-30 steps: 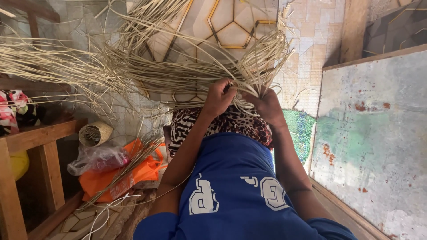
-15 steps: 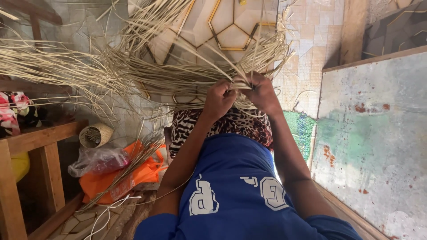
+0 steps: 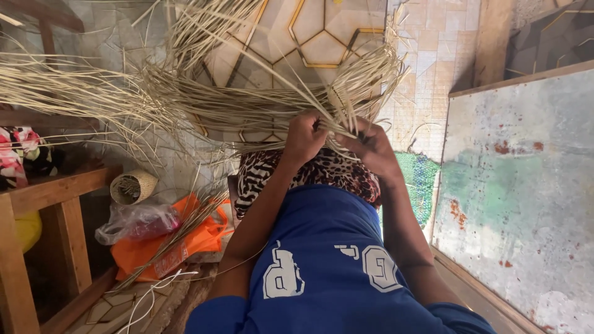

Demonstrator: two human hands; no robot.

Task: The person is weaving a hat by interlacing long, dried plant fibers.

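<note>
Both hands have drawn closer together at the fan of dry, pale straw strips (image 3: 235, 105), held above the lap. Left hand (image 3: 304, 137) clenches several strands; right hand (image 3: 373, 148) pinches flat strips beside it.

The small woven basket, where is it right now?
In the head view the small woven basket lies on its side at lower left, beside the wooden bench and just above the clear plastic bag and orange bag.
</note>
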